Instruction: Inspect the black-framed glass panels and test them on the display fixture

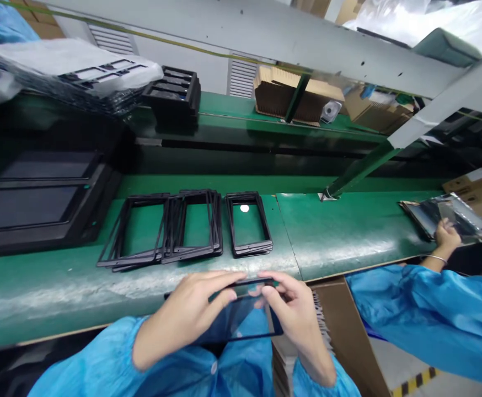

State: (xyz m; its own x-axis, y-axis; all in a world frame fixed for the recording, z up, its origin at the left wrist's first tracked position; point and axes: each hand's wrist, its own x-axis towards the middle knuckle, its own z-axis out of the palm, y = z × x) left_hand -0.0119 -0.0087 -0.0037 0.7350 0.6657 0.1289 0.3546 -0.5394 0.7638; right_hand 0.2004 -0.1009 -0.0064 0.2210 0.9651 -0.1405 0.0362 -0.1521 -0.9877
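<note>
At the front edge of the bench I hold a black-framed glossy panel (249, 320) over my lap, tilted towards me. Blue shows in its surface; whether it is reflected or seen through I cannot tell. My left hand (193, 300) grips its far edge near the middle, thumb on the near face. My right hand (294, 306) pinches the far right corner between thumb and fingers. Just beyond my hands lie thin black rectangular frames: a small stack (249, 248) on the right, a larger overlapping pile (195, 253) in the middle, and another pile (129, 259) to the left.
Dark screen panels (26, 204) lie in black trays at left. A black tray stack (175, 96) and cardboard dividers (276, 91) stand on the back shelf. A green post (352, 171) rises at right. Beyond it, a co-worker's hand (448, 237) touches film-covered panels (423, 218).
</note>
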